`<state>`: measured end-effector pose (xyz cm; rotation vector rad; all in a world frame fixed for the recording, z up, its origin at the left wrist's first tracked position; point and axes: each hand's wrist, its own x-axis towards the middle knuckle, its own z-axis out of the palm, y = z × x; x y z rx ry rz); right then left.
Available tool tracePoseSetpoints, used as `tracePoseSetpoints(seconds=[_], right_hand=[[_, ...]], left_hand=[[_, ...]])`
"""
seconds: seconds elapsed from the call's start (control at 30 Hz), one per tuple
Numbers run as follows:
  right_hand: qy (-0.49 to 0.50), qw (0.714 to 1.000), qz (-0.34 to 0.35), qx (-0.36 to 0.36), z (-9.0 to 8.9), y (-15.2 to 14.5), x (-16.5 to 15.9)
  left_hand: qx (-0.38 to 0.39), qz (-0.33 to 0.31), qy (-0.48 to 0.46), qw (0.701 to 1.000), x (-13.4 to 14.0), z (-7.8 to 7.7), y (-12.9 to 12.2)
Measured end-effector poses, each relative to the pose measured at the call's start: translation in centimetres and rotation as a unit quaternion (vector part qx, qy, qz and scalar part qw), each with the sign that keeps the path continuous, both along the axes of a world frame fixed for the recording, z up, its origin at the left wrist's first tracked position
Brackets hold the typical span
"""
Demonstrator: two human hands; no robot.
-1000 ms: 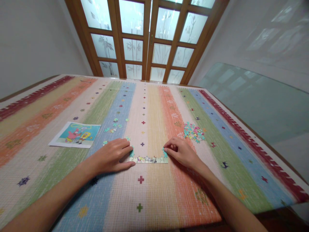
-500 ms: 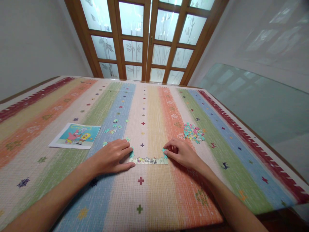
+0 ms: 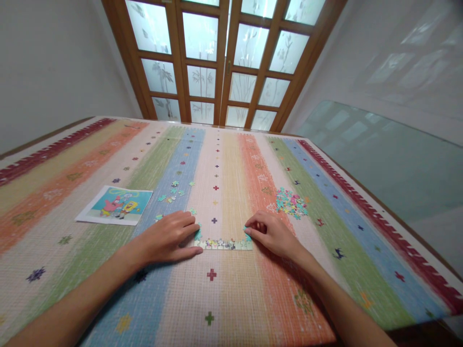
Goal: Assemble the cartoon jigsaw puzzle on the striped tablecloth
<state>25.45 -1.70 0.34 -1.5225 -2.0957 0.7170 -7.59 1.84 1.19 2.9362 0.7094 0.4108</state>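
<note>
A narrow strip of joined jigsaw pieces (image 3: 221, 244) lies on the striped tablecloth in front of me. At its left end rests my left hand (image 3: 171, 236), thumb apart from the fingers. The fingertips touch a teal piece (image 3: 198, 233) standing above that end. My right hand (image 3: 275, 233) pinches a teal puzzle piece (image 3: 248, 237) at the strip's upper right corner; whether it is interlocked I cannot tell. Fingers partly cover both corner pieces.
A heap of loose pieces (image 3: 291, 203) lies beyond my right hand. Several scattered pieces (image 3: 173, 192) lie beyond my left hand. A printed cartoon picture (image 3: 115, 206) is at the left. Glass-paned wooden doors (image 3: 220, 62) stand behind the table.
The view has tilted slightly, so everything sits a little lower. Both hands keep nearly the same place, with the right fingers shifted slightly on the teal piece.
</note>
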Motion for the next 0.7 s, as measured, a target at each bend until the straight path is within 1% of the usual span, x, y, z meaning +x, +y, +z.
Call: tracePoseSetpoints(seconds=[0.1, 0.17, 0.2, 0.27, 0.37, 0.43, 0.53, 0.7], right_hand=[[0.002, 1.000, -0.001, -0.003, -0.1, 0.1, 0.1], [0.003, 1.000, -0.002, -0.002, -0.3, 0.1, 0.1], [0.003, 1.000, -0.002, -0.001, -0.3, 0.1, 0.1], [0.004, 1.000, -0.002, -0.001, -0.4, 0.0, 0.2], [0.005, 1.000, -0.003, 0.005, -0.4, 0.0, 0.2], [0.003, 1.000, 0.000, 0.014, -0.3, -0.1, 0.2], [-0.007, 1.000, 0.010, 0.020, -0.1, 0.0, 0.3], [-0.015, 1.000, 0.020, 0.017, 0.0, 0.0, 0.6]], left_hand=[[0.006, 0.008, -0.001, 1.000, -0.2, 0.1, 0.3], [0.015, 0.033, -0.015, 0.999, -0.7, 0.4, 0.8], [0.023, 0.057, -0.026, 0.998, -1.0, 0.5, 1.2], [0.042, 0.131, -0.040, 0.990, -2.1, 0.7, 2.1], [0.079, 0.258, -0.019, 0.963, -4.1, 0.5, 3.5], [0.076, 0.307, 0.003, 0.949, -5.3, 0.1, 4.2], [0.066, 0.336, 0.024, 0.939, -6.4, -0.5, 4.8], [0.042, 0.340, 0.033, 0.939, -6.4, -1.0, 5.2]])
